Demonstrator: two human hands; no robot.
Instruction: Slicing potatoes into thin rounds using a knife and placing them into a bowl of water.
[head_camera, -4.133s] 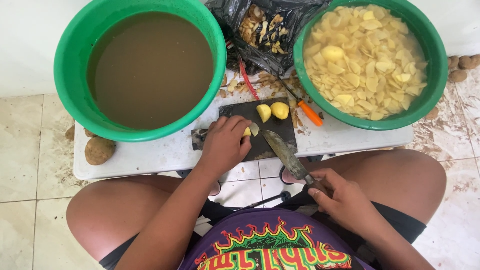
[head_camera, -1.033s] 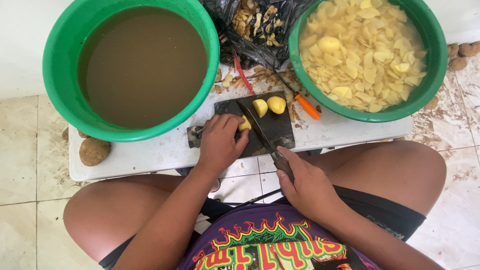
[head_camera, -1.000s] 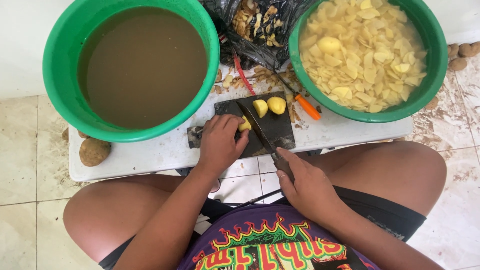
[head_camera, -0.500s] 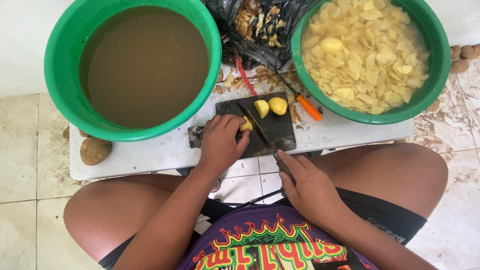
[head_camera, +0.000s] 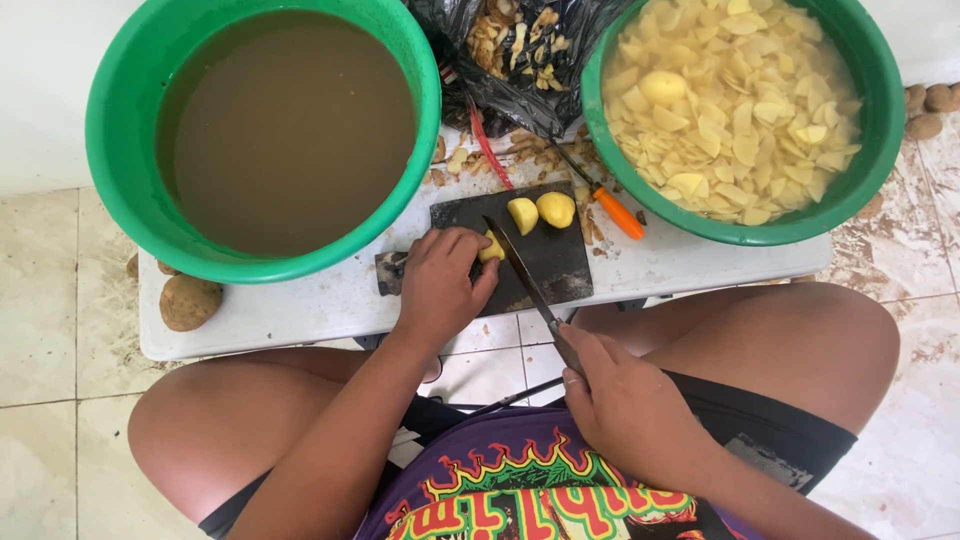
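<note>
Potato piece (head_camera: 490, 248) on dark cutting board (head_camera: 560, 262), pinned under left hand (head_camera: 440, 285). Right hand (head_camera: 625, 400) clamped on knife (head_camera: 525, 275), blade at piece. Two peeled halves (head_camera: 540, 212) uncut; right basin (head_camera: 870, 150) heaped with slices; unpeeled potato (head_camera: 190, 300) waits by the table edge.

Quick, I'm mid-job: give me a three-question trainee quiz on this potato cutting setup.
1. True or false: the knife is in the right hand.
2. What does the left hand press on the cutting board?
A. a potato piece
B. the orange-handled peeler
C. a whole unpeeled potato
3. Fill in: the basin of brown water stands on the person's ____ side, the basin of potato slices on the other.

Key:
1. True.
2. A: the potato piece lies under the fingertips; the orange-handled peeler lies apart.
3. Left.
</note>
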